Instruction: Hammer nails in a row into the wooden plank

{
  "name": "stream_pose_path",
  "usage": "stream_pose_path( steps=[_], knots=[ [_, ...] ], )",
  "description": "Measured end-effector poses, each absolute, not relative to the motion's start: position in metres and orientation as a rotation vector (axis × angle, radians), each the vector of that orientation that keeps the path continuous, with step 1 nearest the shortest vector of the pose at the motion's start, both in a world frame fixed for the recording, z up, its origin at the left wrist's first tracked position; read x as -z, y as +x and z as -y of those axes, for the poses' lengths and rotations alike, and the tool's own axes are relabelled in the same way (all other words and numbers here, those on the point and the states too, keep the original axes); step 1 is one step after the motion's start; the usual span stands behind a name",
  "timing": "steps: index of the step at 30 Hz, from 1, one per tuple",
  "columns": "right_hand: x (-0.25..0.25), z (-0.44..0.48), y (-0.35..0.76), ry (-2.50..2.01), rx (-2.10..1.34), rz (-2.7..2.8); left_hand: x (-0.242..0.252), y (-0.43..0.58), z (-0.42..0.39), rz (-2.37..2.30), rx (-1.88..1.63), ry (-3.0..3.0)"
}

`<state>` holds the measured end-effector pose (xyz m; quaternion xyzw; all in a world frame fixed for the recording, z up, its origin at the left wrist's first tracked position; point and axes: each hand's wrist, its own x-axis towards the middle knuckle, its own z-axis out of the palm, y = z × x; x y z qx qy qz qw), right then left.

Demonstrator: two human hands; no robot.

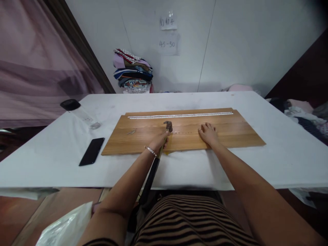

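My left hand is wrapped round the neck of a claw hammer, just below its rusty head. The hammer's dark grip points back toward my body, and its head is over the wooden board. With fingers spread, my right hand rests flat on the board, right of a row of small dark nail points or holes; which they are, I cannot tell. Several loose nails lie on the board's left part. Two white strips run along its far side.
The board lies on a white-covered table. Left of it are a black phone and a clear bottle with a black lid on its side. Behind the table stands a stack of folded clothes by the wall. A plastic bag is below the front edge.
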<state>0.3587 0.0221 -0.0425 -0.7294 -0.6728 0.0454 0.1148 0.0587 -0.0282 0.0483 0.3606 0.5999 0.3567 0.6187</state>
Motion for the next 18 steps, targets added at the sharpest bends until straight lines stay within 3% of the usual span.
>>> stream_pose_path(
  steps=[18],
  knots=[
    [0.0459, -0.0238, 0.361, -2.121, -0.104, 1.982, -0.0506, 0.0612, 0.0307, -1.381, -0.816, 0.825]
  ],
)
